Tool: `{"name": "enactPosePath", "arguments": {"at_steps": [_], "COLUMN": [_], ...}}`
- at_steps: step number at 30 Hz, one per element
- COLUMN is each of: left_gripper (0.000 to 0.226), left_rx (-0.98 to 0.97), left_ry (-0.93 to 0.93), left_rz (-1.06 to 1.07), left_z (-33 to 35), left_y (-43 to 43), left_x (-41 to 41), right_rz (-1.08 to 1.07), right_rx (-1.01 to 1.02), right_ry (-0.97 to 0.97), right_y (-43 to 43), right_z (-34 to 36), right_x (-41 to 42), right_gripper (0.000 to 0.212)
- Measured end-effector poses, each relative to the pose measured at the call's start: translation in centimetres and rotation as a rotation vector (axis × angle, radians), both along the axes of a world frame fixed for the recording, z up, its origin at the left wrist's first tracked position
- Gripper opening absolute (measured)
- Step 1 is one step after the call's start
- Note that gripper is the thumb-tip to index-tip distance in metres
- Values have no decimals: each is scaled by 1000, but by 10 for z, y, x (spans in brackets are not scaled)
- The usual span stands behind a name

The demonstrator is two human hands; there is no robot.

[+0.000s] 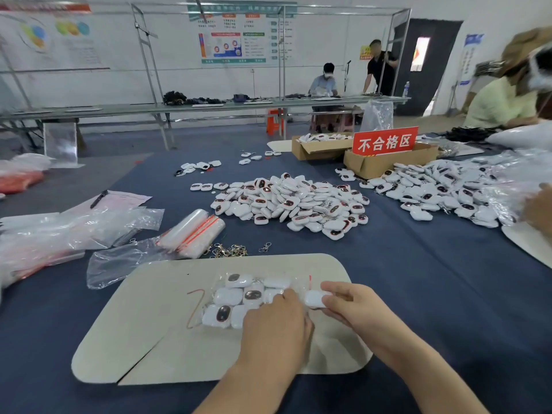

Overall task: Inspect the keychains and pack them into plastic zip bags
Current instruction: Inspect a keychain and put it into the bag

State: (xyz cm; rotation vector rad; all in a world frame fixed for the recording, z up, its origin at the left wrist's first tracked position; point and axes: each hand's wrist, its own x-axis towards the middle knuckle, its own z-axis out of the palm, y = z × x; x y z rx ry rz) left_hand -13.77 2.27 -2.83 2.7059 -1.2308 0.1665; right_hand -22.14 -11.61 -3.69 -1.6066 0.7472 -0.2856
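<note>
A clear zip bag (239, 297) holding several white keychains lies on a beige board (155, 339) in front of me. My left hand (274, 321) grips the bag near its open right end. My right hand (343, 300) pinches one white keychain (313, 298) at the bag's mouth, beside the red zip strip. A big heap of loose white keychains (289, 204) sits on the blue tablecloth beyond the board.
Rolls of empty zip bags (194, 231) and loose metal clasps (230, 251) lie left of the board's far edge. A second keychain heap (442, 189) spreads at the right. Cardboard boxes (373, 162) with a red sign stand behind. Another person's hand (537, 210) works at the right edge.
</note>
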Motion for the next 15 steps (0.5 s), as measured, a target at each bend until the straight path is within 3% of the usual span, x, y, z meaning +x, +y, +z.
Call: {"name": "enactPosePath", "arguments": {"at_steps": [7, 15], "left_gripper": [19, 20], "left_rx": [-61, -102], "left_ry": [25, 83], "left_rz": [-8, -99], "left_z": [7, 8], "left_y": [5, 8], "left_x": [0, 4], "right_rz": [-11, 32], "right_rx": [180, -71], "right_ry": [-137, -122], "right_y": [10, 12], "right_z": [-2, -4], "right_x": [13, 25], "right_gripper": [32, 43]}}
